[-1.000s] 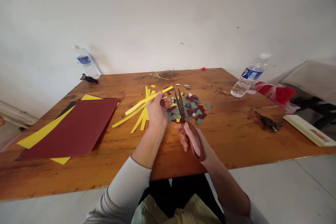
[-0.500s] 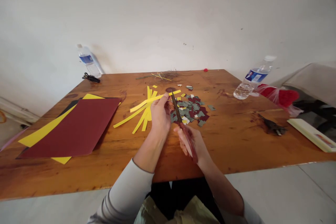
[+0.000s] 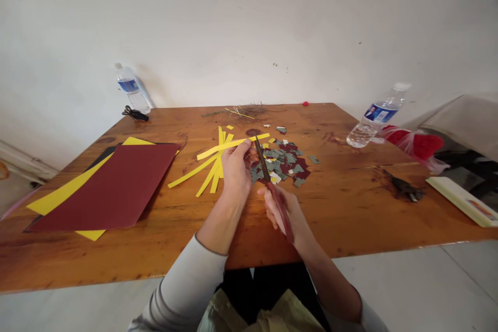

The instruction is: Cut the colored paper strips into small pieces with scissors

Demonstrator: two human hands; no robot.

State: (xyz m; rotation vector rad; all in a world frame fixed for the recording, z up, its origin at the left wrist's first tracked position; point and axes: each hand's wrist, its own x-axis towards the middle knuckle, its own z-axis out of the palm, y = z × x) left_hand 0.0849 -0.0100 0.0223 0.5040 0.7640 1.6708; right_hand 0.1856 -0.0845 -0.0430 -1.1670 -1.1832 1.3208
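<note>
Between the thumb and fingers of my left hand (image 3: 238,166) is a yellow paper strip (image 3: 212,152), its right end sticking out past the fingertips. My right hand (image 3: 286,212) grips a pair of scissors (image 3: 277,197) with dark red handles. Their blades point away from me and meet the strip just right of my left fingertips. More yellow strips (image 3: 213,179) lie fanned out on the table behind and left of my left hand. Under and beyond the scissors spreads a pile of small cut paper pieces (image 3: 288,158) in grey, dark red, white and yellow.
Dark red and yellow paper sheets (image 3: 112,187) lie stacked at the left of the wooden table (image 3: 187,249). Water bottles stand at the back left (image 3: 130,88) and right (image 3: 375,116). Dry twigs (image 3: 249,111) lie near the wall; a black object (image 3: 404,188) is at right.
The yellow strip has shifted slightly to the right with my left hand's hold on it. The scissors stay at the strip, nearly unmoved.
</note>
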